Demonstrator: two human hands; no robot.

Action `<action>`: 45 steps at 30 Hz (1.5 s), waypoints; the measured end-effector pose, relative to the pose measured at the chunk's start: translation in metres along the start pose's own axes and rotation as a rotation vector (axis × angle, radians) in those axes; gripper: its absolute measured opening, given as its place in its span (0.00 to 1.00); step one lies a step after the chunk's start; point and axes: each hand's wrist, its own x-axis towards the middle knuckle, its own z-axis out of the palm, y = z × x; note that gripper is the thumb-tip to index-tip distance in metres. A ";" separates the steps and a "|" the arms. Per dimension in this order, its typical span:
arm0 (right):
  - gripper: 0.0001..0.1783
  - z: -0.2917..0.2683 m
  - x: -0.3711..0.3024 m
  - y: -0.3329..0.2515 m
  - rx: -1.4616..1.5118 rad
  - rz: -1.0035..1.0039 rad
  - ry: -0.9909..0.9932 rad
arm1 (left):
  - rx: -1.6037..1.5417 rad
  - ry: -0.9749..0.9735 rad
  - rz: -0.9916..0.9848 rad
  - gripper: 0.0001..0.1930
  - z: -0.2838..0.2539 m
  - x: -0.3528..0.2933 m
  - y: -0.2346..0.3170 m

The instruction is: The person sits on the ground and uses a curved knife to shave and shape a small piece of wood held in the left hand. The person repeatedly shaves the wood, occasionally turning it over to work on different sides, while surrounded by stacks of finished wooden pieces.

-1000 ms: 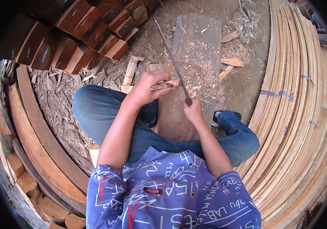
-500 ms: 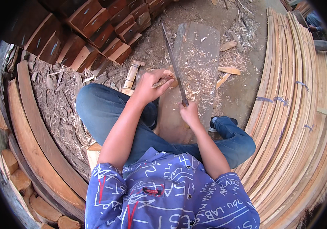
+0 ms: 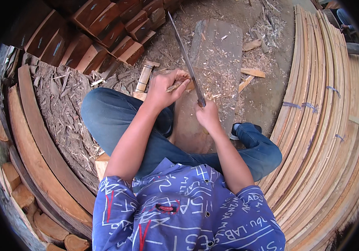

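Observation:
My left hand (image 3: 162, 88) is closed around a small piece of wood (image 3: 182, 76), whose rough, pale end sticks out past the fingers. Its lower side rests out of sight behind the hand. My right hand (image 3: 207, 114) grips the handle of a long, dark, narrow machete (image 3: 184, 52); the fist covers the handle. The blade slants away from me, up and to the left, and passes just right of the wood piece. Whether the edge touches the wood I cannot tell. Beneath both hands lies a flat wooden board (image 3: 225, 46) strewn with shavings.
Stacked dark wood blocks (image 3: 91, 54) rise at the far left. Long thin strips (image 3: 309, 113), partly tied in bundles, fill the right side. Curved planks (image 3: 49, 146) and cut logs (image 3: 24, 196) lie at left. A small wooden piece (image 3: 145, 77) stands beyond my bent left knee (image 3: 108, 113).
My right hand has shifted slightly forward and left, carrying the machete, whose tip has swung left and farther away. The left hand keeps hold of the wood, almost in place.

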 end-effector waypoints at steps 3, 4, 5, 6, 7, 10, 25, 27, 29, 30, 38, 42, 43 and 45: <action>0.13 -0.010 -0.002 -0.011 0.025 0.069 -0.010 | 0.105 -0.058 -0.032 0.10 0.000 0.002 0.012; 0.13 -0.011 -0.004 -0.014 0.035 0.105 -0.016 | 0.070 -0.030 -0.021 0.09 0.002 0.001 0.009; 0.13 -0.003 -0.004 0.009 0.006 0.114 -0.006 | 0.035 -0.001 -0.009 0.09 0.007 -0.002 0.002; 0.13 0.009 0.001 0.046 -0.019 0.114 0.017 | 0.004 0.030 0.019 0.09 0.008 0.003 0.001; 0.14 0.013 0.005 0.071 -0.049 0.116 0.039 | 0.029 0.012 0.001 0.09 0.008 0.005 0.002; 0.13 0.003 0.000 0.084 -0.026 0.273 -0.034 | 0.113 -0.024 -0.047 0.07 0.003 0.006 0.007; 0.17 -0.006 -0.008 0.088 -0.018 0.113 0.094 | 0.079 -0.013 -0.011 0.08 0.006 0.008 0.010; 0.17 -0.020 -0.022 0.086 -0.004 0.017 0.146 | 0.037 0.011 -0.015 0.08 0.008 0.011 0.013; 0.17 -0.032 -0.039 0.079 -0.050 0.058 0.102 | 0.030 0.000 -0.015 0.08 0.006 0.009 0.012; 0.18 -0.037 -0.049 0.075 -0.076 0.072 0.083 | 0.027 0.001 -0.011 0.08 0.005 0.007 0.010; 0.11 -0.059 -0.096 0.125 0.339 0.287 0.151 | -0.056 0.073 -0.025 0.11 0.002 0.006 0.013; 0.07 -0.065 -0.084 0.133 0.467 0.281 0.199 | -0.047 0.046 0.041 0.11 -0.009 0.009 0.037; 0.07 -0.067 -0.082 0.139 0.487 0.283 0.210 | -0.038 0.037 0.085 0.11 -0.010 0.010 0.045; 0.05 -0.072 -0.082 0.155 0.524 0.330 0.213 | -0.033 0.002 0.141 0.10 -0.005 0.004 0.049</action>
